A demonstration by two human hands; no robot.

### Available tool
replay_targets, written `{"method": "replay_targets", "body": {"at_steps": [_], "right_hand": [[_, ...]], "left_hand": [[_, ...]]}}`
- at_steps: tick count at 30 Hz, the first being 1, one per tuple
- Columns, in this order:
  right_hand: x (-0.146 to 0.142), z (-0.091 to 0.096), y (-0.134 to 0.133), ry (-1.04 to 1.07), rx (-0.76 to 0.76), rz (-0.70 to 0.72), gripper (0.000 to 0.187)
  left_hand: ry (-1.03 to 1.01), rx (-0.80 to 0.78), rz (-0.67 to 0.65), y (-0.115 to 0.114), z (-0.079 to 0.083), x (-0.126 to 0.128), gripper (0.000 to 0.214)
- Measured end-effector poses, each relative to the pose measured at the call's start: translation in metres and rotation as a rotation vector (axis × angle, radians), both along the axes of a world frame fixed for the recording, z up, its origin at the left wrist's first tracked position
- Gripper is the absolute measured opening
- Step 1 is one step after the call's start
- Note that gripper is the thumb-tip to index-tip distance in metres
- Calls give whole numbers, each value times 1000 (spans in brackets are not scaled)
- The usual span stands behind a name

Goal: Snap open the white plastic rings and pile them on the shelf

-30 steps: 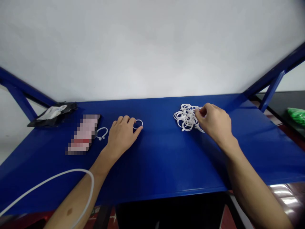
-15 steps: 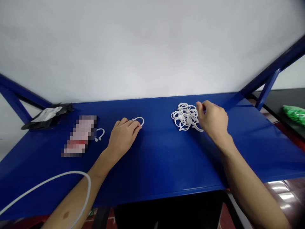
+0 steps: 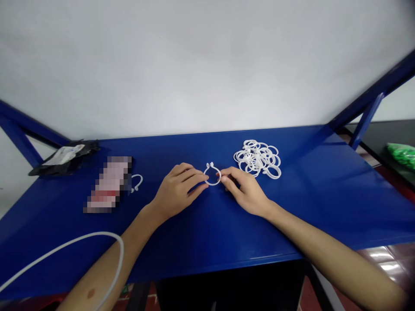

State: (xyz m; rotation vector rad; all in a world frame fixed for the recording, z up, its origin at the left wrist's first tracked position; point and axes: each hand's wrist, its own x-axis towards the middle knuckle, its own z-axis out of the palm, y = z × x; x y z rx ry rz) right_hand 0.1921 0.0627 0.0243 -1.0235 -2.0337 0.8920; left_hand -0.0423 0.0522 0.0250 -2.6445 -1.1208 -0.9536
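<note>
Between my two hands is a white plastic ring (image 3: 213, 184) with small knobs at its gap, which points away from me. My left hand (image 3: 178, 186) pinches its left side with thumb and fingers. On the other side, my right hand (image 3: 246, 190) grips the ring's right edge between thumb and forefinger. A loose heap of similar white rings (image 3: 256, 159) lies to the right, just beyond my right hand. One more white ring (image 3: 139, 177), open at its gap, rests left of my left hand, beside a pixelated pinkish flat object (image 3: 108, 183).
The blue tabletop (image 3: 207, 242) runs up to a pale wall (image 3: 207, 65). A black plastic package with a white label (image 3: 65, 156) sits at the far left. A white cable (image 3: 65, 245) curves over my left forearm. Green wrapped material (image 3: 402, 155) lies on a dark surface at right.
My right hand has moved left from the heap to the ring's right side. My left hand has shifted right with the ring, which now stands between both hands.
</note>
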Motion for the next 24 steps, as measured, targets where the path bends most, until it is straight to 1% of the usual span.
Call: {"method": "replay_targets", "body": {"at_steps": [3, 7, 9, 13, 19, 24], "right_hand": [[1, 2, 0, 24, -29, 4, 22], [0, 1, 0, 7, -8, 30, 18], [0, 0, 0, 1, 18, 30, 17], [0, -3, 0, -17, 68, 57, 16], [1, -6, -1, -20, 82, 107, 15], [2, -8, -1, 9, 80, 129, 15]], "left_hand": [[7, 0, -21, -1, -2, 1, 12], [6, -40, -53, -3, -2, 3, 12], [-25, -77, -34, -4, -1, 3, 17], [-90, -121, 54, -4, -3, 3, 20], [-59, -100, 48, -3, -7, 4, 16], [-43, -59, 8, -4, -5, 7, 13]]}}
